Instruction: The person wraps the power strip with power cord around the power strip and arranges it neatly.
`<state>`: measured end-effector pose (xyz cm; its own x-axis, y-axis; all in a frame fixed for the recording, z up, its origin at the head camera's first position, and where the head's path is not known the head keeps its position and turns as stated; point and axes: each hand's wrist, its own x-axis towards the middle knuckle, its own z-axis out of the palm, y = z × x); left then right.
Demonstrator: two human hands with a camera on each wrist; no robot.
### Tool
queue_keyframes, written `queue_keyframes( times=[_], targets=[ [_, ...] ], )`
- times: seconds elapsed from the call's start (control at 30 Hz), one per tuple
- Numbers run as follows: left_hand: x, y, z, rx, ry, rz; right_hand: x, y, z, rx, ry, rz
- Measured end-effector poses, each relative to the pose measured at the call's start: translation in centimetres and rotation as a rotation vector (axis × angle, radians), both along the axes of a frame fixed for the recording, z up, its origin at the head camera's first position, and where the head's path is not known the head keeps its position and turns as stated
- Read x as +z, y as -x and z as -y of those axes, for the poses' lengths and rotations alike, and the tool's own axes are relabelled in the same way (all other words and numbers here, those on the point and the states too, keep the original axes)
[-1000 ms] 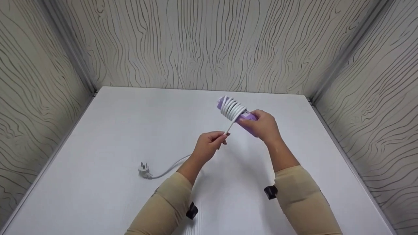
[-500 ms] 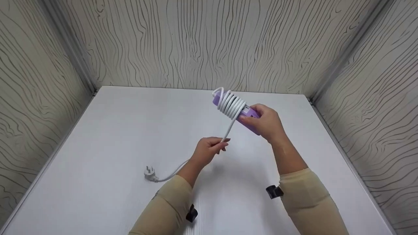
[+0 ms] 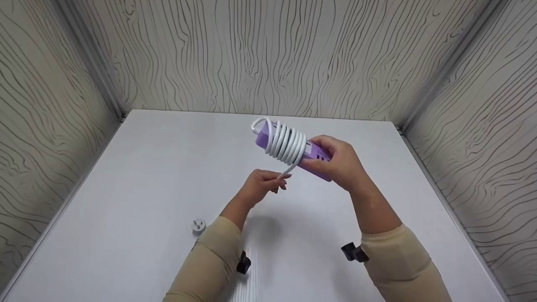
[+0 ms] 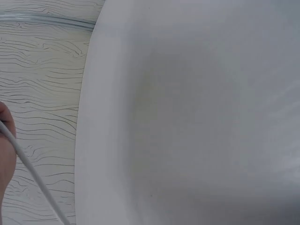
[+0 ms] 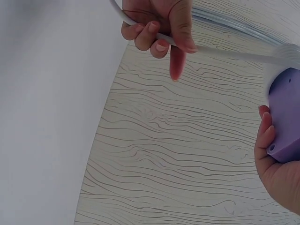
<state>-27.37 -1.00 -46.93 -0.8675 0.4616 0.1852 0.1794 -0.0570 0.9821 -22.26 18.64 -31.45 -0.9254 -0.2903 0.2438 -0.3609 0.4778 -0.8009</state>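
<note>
My right hand [image 3: 337, 161] grips the near end of a purple power strip [image 3: 314, 167], held tilted above the white table. Several turns of its white cord [image 3: 287, 144] are wound round the strip's far half, with a loose loop at the far tip. Below and left of the strip, my left hand [image 3: 262, 184] pinches the cord between thumb and fingers, and a short taut length runs up to the coil. In the right wrist view the cord also passes through the left hand's curled fingers [image 5: 152, 35]. The three-pin plug [image 3: 198, 226] is left of the left forearm, which hides the cord behind it.
A white table [image 3: 138, 180] spreads under both hands. Wood-grain panels [image 3: 260, 54] stand at its back and sides, joined by grey metal corner posts [image 3: 90, 63]. A black clip [image 3: 354, 252] sits on the right sleeve, another black clip [image 3: 243, 263] on the left.
The power strip has moved left and its coil has turned more toward view. The cord length between coil and left hand is shorter than half a second ago. The plug has shifted right.
</note>
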Motion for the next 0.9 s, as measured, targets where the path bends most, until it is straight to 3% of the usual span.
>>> queue_keyframes(
  times=[0.23,0.33,0.47,0.53,0.67,0.73,0.9],
  targets=[
    [0.8,1.3,1.3,0.034,0.067,0.0,0.6,-0.8,-0.2,0.181,-0.016,-0.101],
    [1.4,1.7,2.0,0.119,0.081,0.012,0.6,-1.0,-0.5,0.294,-0.027,-0.14],
    [2.4,1.6,2.7,0.199,0.014,0.041,0.7,-1.1,-0.6,0.447,-0.058,-0.155],
    [2.9,1.7,2.7,0.172,0.018,0.064,0.7,-1.2,-0.6,0.512,-0.087,-0.137],
    [3.5,2.2,2.5,0.103,0.174,0.096,0.4,-1.3,-0.3,0.608,-0.171,-0.108],
    [3.6,2.4,2.5,0.109,0.23,0.071,0.2,-1.4,-0.2,0.634,-0.214,-0.088],
    [4.6,2.3,2.5,0.151,0.228,0.056,-0.6,-1.5,-0.1,0.623,-0.301,-0.018]
  ],
)
